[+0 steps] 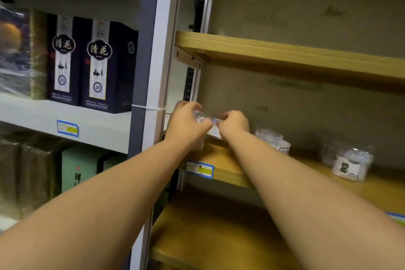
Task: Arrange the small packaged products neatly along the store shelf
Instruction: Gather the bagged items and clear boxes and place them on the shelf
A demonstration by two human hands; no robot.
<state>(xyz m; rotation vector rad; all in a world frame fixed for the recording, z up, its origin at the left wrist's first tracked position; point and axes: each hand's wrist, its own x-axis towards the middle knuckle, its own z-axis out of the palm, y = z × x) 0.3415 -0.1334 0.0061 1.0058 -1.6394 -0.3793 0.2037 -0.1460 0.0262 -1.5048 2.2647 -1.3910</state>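
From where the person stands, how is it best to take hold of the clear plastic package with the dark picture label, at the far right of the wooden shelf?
Probably by the two side walls of the clear plastic package with the dark picture label, coming from the front with the right hand. It stands upright near the wooden shelf edge, apart from its neighbours, label facing out.

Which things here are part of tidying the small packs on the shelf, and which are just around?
Part of the job:
clear pack in both hands
two packs
wooden shelf

Just around:
dark boxes
green box
price tag
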